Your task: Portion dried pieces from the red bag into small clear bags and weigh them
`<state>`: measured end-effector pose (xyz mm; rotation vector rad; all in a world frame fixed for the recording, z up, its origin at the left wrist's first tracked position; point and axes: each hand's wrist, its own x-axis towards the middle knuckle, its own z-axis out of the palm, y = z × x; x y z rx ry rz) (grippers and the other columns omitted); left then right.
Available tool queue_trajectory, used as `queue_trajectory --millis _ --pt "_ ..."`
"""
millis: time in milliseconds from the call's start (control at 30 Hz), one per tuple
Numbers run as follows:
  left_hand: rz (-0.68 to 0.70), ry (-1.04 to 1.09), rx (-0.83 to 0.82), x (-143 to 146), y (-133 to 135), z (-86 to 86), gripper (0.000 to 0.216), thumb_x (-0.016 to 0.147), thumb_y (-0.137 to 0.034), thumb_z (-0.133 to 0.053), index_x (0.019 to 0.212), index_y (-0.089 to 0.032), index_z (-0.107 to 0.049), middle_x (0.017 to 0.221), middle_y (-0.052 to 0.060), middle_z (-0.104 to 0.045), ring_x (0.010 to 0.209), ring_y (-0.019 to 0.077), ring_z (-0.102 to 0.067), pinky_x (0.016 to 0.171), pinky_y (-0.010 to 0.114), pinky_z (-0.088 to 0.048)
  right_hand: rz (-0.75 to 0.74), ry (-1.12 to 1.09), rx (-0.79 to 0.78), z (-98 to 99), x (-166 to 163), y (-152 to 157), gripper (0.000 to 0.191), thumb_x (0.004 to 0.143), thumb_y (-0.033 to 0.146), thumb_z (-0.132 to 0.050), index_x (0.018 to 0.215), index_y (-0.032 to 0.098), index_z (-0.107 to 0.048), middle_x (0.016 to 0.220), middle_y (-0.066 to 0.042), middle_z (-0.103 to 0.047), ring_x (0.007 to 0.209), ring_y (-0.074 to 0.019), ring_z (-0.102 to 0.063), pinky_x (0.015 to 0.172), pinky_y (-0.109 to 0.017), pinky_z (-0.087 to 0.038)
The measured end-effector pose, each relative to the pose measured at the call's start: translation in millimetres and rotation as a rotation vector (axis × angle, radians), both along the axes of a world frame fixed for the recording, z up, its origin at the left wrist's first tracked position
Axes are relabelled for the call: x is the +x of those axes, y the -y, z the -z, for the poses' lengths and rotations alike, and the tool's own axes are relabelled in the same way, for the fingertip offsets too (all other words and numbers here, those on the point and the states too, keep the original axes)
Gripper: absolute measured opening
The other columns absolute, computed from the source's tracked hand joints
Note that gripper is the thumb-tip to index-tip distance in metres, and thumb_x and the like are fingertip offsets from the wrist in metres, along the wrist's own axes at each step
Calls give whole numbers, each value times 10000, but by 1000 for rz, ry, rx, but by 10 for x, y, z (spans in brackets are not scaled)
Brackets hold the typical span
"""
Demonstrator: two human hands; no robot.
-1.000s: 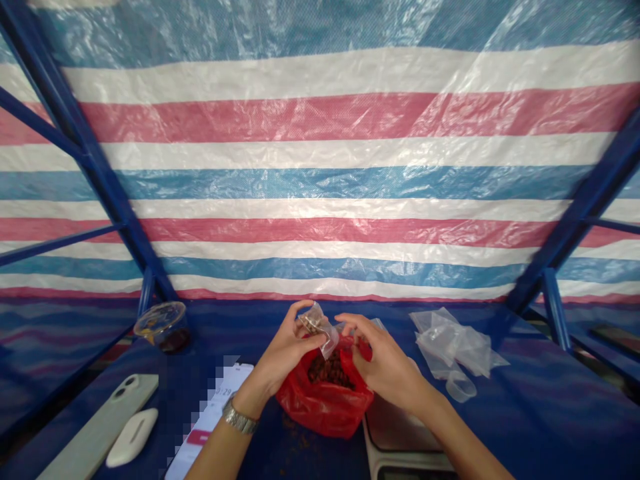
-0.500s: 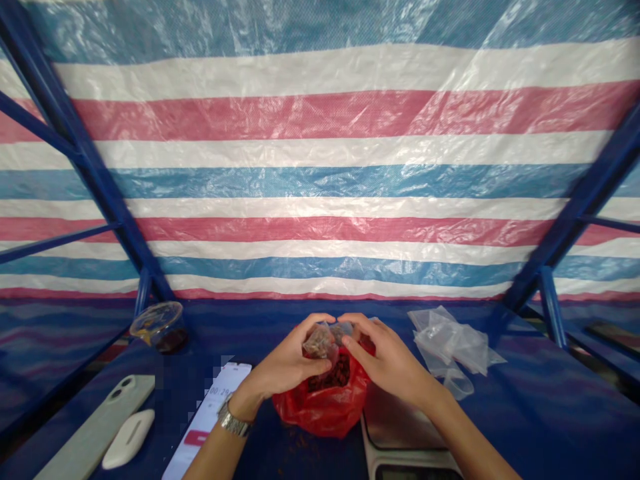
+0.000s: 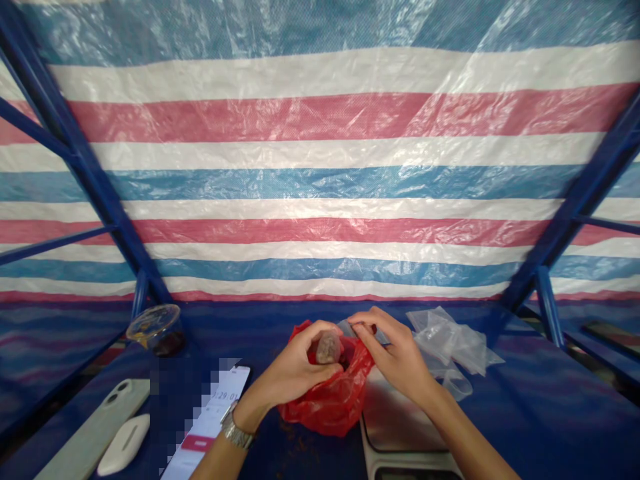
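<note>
Backdrop tarpaulin, 12 o'clock: horizontal bands of red, white and blue. Steel struts at 10 and 2: deep blue. Tabletop: navy. Plastic bag at 6: bright red. Loose film bags at 4: colourless, translucent. Oval case at 7: white.

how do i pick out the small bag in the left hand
On the blue table, find the red plastic bag. At its mouth the left hand grips a small clear bag of brown pieces, unlike the loose bags to the right.
</note>
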<state>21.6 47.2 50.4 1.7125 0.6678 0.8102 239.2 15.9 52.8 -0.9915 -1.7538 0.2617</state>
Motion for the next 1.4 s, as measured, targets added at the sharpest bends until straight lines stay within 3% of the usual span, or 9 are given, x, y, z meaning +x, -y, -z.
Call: queue_trajectory --millis 100,267,367,500,667,767,933,1167,1400 --pt "-25 2 47 23 12 28 529 797 -403 -841 1246 -220 -629 1170 70 -668 1080 246 -612 983 367 -462 -23 10 -4 -31 5 43 171 1018 280 -570 1072 246 -728 809 -14 -623 728 -157 -599 693 -267 -506" --pt "-5 -35 53 55 41 51 469 828 -369 -815 1240 -245 -627 1220 58 -649 1147 249 -594 1023 372 -446 -145 179 -36 -107 -9 170 319 971 257 -627 1283 306 -671 1105 -74 -623 1031 -232 -610 913 -388 -530" --pt "-8 1 30 92 59 51 468 829 -328 -813 1241 -246 -606 1209 46 -646 1108 221 -605 980 331 -453 -154 288 -54 -139 -50 222 362 949 178 -627 1271 337 -678 1156 -72 -603 1088 -245 -581 951 -418 -506" --pt "14 22 -11 122 82 29 424 818 -243 -793 1197 -232 -602 1064 17 -663 994 191 -624 882 290 -470 -125 347 -38 -129 -85 211 248 942 131 -626 1087 305 -727 1128 -63 -618 1048 -240 -573 906 -402 -496" --pt "42 -26 -14 96 93 20 631 753 -94 -732 1338 -260 -563 1264 48 -641 1155 228 -606 1021 350 -457 -78 292 58 -97 -46 147 224 978 120 -567 1025 281 -716 1040 -53 -641 970 -221 -586 853 -379 -481" --pt "21 -112 37 81 77 57 698 717 -50 -683 1373 -257 -565 1248 52 -646 1101 227 -606 983 359 -472 -63 257 110 -76 -29 123 228 984 114 -552 1041 273 -706 1000 -47 -647 931 -209 -597 833 -369 -471" --pt "-29 -220 126 76 47 106 584 706 -62 -677 1260 -241 -640 1089 23 -646 958 198 -589 897 335 -477 -46 234 160 -35 -40 104 235 992 96 -526 1010 260 -694 969 -41 -664 892 -198 -600 796 -353 -462" --pt "-66 -186 178 59 44 25 522 767 -148 -757 1264 -277 -663 1198 20 -681 1101 218 -605 1029 352 -448 -31 191 217 -43 -20 102 184 998 95 -557 969 237 -669 918 -29 -643 867 -184 -584 771 -329 -457" --pt "-97 -182 179 56 12 57 470 801 -200 -789 1250 -285 -680 1184 16 -707 1091 219 -632 1010 342 -462 -42 202 193 -59 -16 104 172 1002 113 -559 1010 245 -668 931 -23 -634 879 -178 -587 795 -327 -462"
